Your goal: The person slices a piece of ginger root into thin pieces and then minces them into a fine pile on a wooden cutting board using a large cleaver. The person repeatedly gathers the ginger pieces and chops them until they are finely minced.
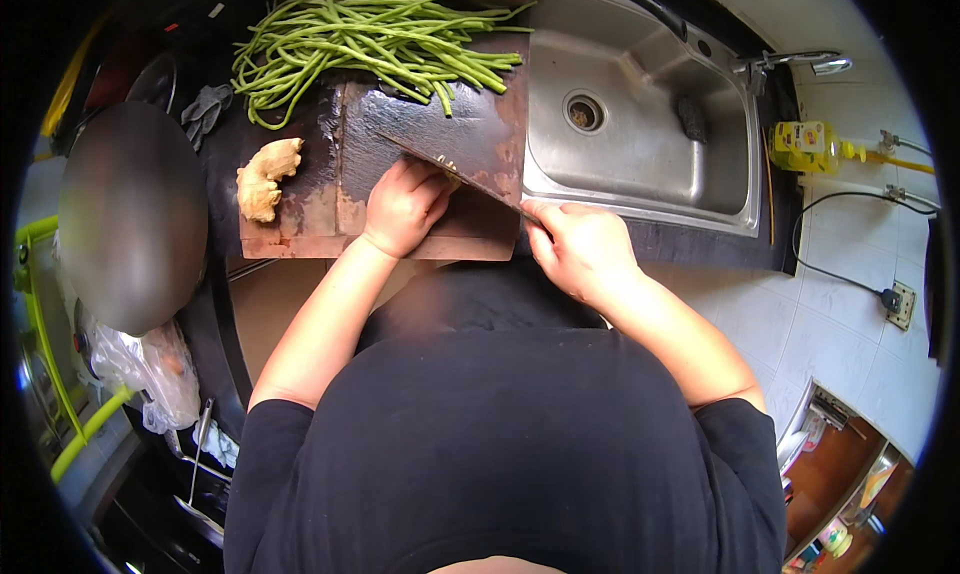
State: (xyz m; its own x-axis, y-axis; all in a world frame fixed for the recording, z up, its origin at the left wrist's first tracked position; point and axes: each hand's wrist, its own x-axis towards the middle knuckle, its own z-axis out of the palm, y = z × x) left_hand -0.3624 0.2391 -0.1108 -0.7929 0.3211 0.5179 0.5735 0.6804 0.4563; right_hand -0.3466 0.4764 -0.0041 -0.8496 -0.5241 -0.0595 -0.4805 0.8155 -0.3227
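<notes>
My right hand is closed round the handle of a kitchen knife. Its dark blade slants away to the far left over the wet cutting board. My left hand rests on the board close against the blade, fingers curled down; what they press on is hidden. A few small pale bits cling to the blade by those fingers. Left of that hand lies a knobbly piece of ginger. Long green beans are heaped over the board's far side.
Right of the board is a steel sink with a tap at its far right. A yellow bottle stands beyond it. A grey cloth lies left of the board, and a plastic bag hangs at the left.
</notes>
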